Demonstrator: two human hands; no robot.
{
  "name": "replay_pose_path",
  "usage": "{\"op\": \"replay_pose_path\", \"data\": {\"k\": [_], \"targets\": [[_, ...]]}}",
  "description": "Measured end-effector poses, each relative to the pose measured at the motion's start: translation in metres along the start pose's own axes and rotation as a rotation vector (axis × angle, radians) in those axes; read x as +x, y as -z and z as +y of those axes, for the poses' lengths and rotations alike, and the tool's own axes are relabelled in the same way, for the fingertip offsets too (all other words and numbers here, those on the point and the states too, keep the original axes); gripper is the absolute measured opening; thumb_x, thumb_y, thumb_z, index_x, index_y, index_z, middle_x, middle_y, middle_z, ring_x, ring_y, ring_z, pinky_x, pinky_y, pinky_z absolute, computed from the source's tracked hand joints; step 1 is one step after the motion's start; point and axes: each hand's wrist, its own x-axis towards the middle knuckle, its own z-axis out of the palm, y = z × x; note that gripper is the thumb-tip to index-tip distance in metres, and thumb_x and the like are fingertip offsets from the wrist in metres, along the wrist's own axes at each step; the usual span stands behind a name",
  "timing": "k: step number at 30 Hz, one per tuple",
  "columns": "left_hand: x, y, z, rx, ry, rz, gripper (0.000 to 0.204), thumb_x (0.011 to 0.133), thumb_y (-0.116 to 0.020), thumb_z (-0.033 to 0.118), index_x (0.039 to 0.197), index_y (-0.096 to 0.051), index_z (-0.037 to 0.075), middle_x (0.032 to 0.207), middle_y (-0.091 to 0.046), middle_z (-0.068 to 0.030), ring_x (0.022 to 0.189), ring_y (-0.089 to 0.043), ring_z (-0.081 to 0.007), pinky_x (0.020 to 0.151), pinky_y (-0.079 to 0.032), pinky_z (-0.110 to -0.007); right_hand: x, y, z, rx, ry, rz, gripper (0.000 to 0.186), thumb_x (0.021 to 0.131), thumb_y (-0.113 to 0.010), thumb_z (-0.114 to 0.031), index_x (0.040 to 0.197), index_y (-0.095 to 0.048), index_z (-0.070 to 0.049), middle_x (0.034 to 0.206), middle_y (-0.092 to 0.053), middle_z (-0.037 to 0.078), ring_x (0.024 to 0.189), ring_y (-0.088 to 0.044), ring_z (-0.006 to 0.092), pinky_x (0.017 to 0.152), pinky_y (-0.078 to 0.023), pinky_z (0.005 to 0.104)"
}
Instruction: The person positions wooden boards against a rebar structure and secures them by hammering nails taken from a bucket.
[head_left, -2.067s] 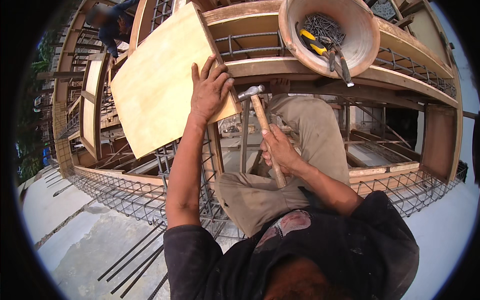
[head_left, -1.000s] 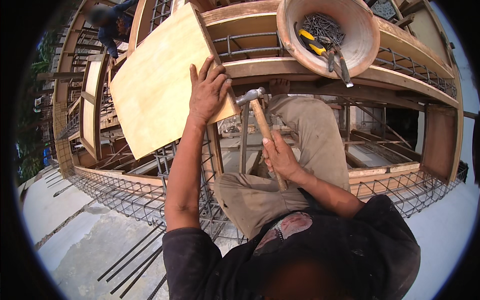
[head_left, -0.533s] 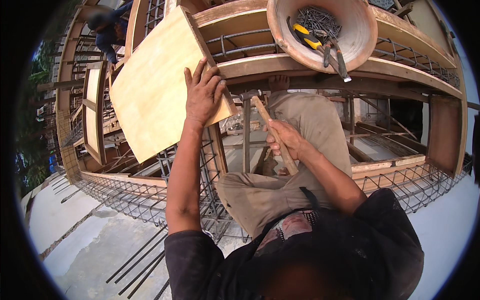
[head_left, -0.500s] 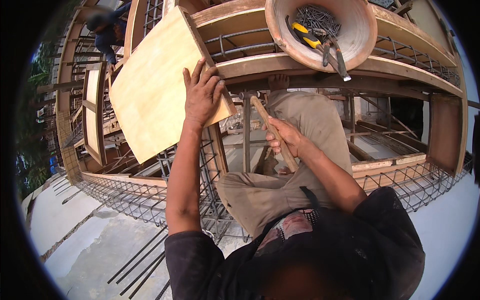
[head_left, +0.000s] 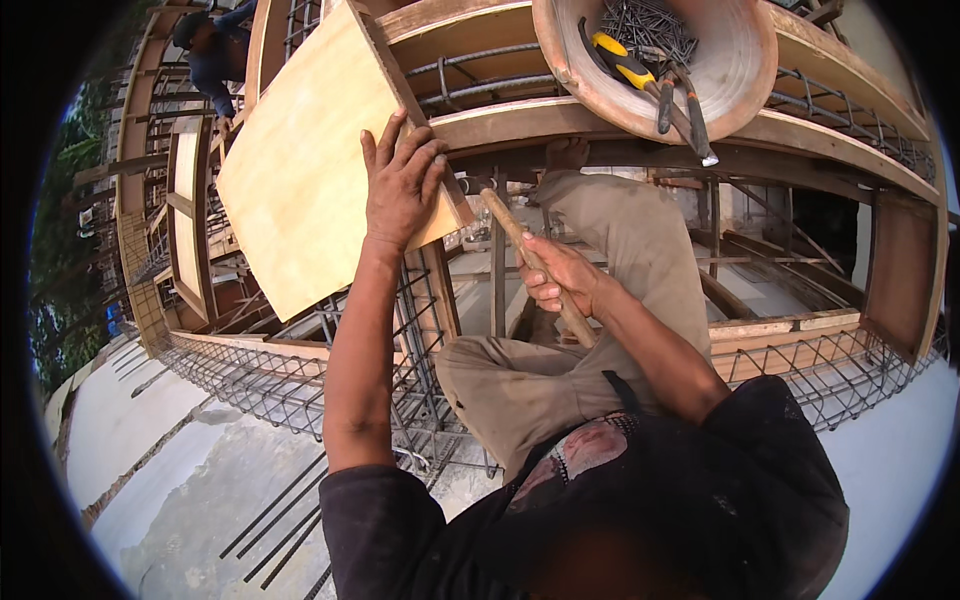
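My left hand (head_left: 402, 190) lies on the right edge of a pale plywood panel (head_left: 300, 170), its fingers stretched over the brown timber strip (head_left: 385, 60) along that edge. My right hand (head_left: 560, 278) is wrapped round the wooden handle of a hammer (head_left: 510, 222). The hammer's dark head is close to the strip's lower end, to the right of my left hand; whether they touch I cannot tell. Above my right hand, a clay-coloured bowl (head_left: 740, 95) rests on the formwork, holding many loose nails (head_left: 650, 30), a yellow-and-black handled tool (head_left: 622, 60) and pincers (head_left: 683, 105).
A timber formwork beam (head_left: 510, 122) with rebar inside crosses ahead of me. Tied rebar cages (head_left: 255, 385) run low on both sides. Loose bars (head_left: 275, 510) lie on the concrete at lower left. Another person (head_left: 215, 50) works at the far upper left, by another panel frame (head_left: 188, 215).
The hammer head has shifted slightly left, nearer the timber strip, with my right hand. My left hand stays on the panel. The view has tilted a little, and the bowl appears farther right.
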Motion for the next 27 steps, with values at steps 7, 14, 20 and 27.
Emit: {"op": "replay_pose_path", "data": {"k": [7,14,20,27], "targets": [[-0.002,0.000,-0.003,0.019,-0.003,-0.020,0.015,0.094,-0.063,0.025,0.100,-0.067,0.012,0.128,-0.061,-0.0005,0.146,-0.032,-0.0280,0.122,-0.008,-0.058,-0.002,-0.004,-0.002,-0.054,-0.022,-0.027,0.038,0.103,-0.049,-0.050,0.101,-0.049,-0.012,0.068,-0.044,-0.005,0.044,-0.038,0.0038,0.035,-0.038,0.0234],[0.000,-0.001,-0.002,0.018,-0.001,-0.036,0.015,0.094,-0.063,0.025,0.099,-0.067,0.011,0.128,-0.060,-0.0015,0.147,-0.031,-0.0284,0.122,-0.008,-0.059,-0.015,-0.013,-0.013,-0.138,0.018,0.054,0.037,0.103,-0.048,-0.050,0.099,-0.046,-0.013,0.068,-0.045,-0.003,0.044,-0.040,0.0047,0.036,-0.039,0.0244],[0.000,0.001,0.000,0.018,0.008,-0.057,0.016,0.093,-0.062,0.024,0.100,-0.067,0.011,0.128,-0.060,-0.0027,0.147,-0.031,-0.0289,0.122,-0.006,-0.059,-0.041,-0.041,-0.027,-0.289,0.193,0.204,0.035,0.104,-0.049,-0.047,0.099,-0.044,-0.012,0.067,-0.045,-0.001,0.044,-0.043,0.0078,0.037,-0.041,0.0255],[-0.003,0.004,0.000,0.000,0.017,-0.058,0.014,0.092,-0.063,0.021,0.099,-0.066,0.010,0.127,-0.060,-0.0035,0.147,-0.030,-0.0302,0.123,-0.006,-0.059,-0.046,-0.067,-0.046,-0.910,0.547,0.296,0.032,0.104,-0.049,-0.036,0.103,-0.045,-0.004,0.073,-0.056,0.006,0.052,-0.054,0.0100,0.042,-0.047,0.0296]]}}
